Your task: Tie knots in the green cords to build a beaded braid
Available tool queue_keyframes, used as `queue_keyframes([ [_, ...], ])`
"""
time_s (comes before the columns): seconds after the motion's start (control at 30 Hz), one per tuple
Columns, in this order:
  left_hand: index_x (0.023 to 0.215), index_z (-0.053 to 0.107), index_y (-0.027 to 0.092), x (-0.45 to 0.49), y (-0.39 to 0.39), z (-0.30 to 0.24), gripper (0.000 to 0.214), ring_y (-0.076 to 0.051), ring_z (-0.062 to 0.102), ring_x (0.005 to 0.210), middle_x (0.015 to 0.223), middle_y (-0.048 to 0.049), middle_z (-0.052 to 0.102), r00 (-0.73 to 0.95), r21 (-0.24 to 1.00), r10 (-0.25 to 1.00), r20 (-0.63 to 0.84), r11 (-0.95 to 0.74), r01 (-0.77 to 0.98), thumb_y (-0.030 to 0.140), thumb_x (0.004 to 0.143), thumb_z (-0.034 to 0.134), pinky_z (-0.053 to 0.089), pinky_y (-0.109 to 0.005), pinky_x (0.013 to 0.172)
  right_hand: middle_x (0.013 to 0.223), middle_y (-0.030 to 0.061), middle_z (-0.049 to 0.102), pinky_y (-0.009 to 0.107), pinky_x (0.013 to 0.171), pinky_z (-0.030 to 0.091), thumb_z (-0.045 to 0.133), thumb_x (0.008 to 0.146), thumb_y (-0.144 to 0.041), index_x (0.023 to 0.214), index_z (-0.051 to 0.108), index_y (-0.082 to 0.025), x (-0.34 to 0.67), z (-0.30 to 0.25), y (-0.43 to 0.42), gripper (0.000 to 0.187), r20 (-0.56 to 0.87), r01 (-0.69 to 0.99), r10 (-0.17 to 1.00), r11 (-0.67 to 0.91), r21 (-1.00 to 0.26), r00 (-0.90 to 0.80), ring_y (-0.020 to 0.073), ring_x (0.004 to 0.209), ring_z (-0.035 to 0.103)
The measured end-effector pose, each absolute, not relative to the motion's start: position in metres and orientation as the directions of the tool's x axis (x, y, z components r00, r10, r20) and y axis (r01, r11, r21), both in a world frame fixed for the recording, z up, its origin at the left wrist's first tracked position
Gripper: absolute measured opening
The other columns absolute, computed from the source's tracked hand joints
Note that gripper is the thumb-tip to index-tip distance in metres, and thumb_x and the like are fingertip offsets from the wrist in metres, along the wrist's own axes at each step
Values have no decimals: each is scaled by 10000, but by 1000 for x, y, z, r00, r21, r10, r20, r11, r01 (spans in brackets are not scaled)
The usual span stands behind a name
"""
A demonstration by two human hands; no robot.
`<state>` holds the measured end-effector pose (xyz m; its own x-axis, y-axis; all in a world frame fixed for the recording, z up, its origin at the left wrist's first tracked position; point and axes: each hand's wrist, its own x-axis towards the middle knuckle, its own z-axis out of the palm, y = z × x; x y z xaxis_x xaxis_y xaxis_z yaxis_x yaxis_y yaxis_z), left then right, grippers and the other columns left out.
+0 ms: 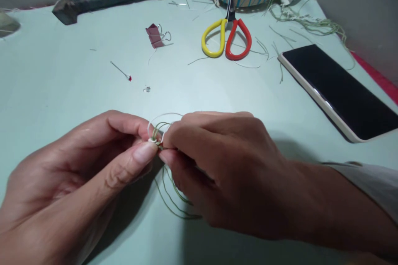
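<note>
Between thumb and forefinger, my left hand (90,165) pinches a small knotted piece of white and green cord (153,140). My right hand (224,165) is closed at the same spot, its fingertips gripping the cord just right of the knot. A white strand and green strands loop up between the two hands. More green strands (169,198) hang below and pass behind my right hand. The fingers hide most of the knot.
Beyond the hands lie a headed pin (121,70), a small clear piece (147,89), a binder clip (154,36) and yellow-and-red-handled scissors (228,39). A phone (338,87) is at right. A dark metal bar (121,0), a basket (258,0) and cord scraps (320,27) sit farther back.
</note>
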<state>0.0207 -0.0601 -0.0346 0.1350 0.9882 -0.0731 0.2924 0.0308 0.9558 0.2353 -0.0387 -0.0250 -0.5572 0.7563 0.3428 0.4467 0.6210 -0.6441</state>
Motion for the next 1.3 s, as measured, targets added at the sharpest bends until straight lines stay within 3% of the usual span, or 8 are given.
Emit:
queue_keyframes([
  [0.2,1005,699,319,27,-52,-29,95,-152,715,725,860,-3,719,203,976,973,-105,61,209,316,915,728,647,-158,621,628,-55,365,349,499,280,456,945,-97,695,458,-239,235,-17,-39,287,309,464,754,617,-636,-579,130,569,333],
  [0.4,1002,726,316,27,-53,-27,115,-157,714,697,823,-13,732,206,980,962,-178,154,130,307,892,754,638,-155,592,614,-74,299,320,464,282,623,809,-74,632,401,-231,232,-11,-40,324,247,479,755,597,-643,-608,100,549,307],
  [0.6,981,736,309,26,-56,-24,95,-154,696,681,847,-18,709,204,980,964,-171,145,138,335,891,752,628,-160,551,684,-51,463,316,508,337,490,893,-75,713,484,-227,236,-19,-41,236,311,391,680,670,-631,-664,115,601,393],
  [0.83,981,751,309,27,-58,-25,196,-142,726,678,808,3,722,147,959,948,-282,279,42,323,810,845,642,-144,584,637,-58,474,340,473,317,455,938,-150,714,451,-241,239,-15,-40,242,312,371,706,634,-678,-636,118,526,363],
  [0.93,982,740,311,25,-58,-28,167,-158,740,699,795,1,732,177,957,941,-288,288,26,303,837,822,662,-168,607,734,-52,575,318,528,408,479,934,-117,802,514,-234,237,-15,-37,180,419,394,744,645,-655,-521,110,620,504],
  [1.03,965,731,302,24,-57,-31,102,-218,767,789,879,-24,760,192,969,950,-245,245,21,305,875,780,701,-264,661,848,-45,625,287,628,479,550,926,-105,950,583,-225,238,-19,-33,127,487,458,736,675,-578,-470,111,752,594],
  [1.17,965,738,297,26,-54,-34,91,-246,771,798,912,-40,777,177,969,953,-245,245,23,306,881,771,717,-332,680,935,-32,673,276,757,538,519,953,-113,1034,644,-214,241,-24,-29,180,468,449,721,688,-570,-511,124,837,627],
  [1.3,953,745,289,25,-58,-33,127,-224,767,795,894,-34,777,132,962,953,-272,271,24,295,846,812,717,-298,700,932,-25,682,271,816,528,522,917,-73,1017,653,-215,242,-26,-27,217,469,416,711,695,-587,-524,134,844,625],
])
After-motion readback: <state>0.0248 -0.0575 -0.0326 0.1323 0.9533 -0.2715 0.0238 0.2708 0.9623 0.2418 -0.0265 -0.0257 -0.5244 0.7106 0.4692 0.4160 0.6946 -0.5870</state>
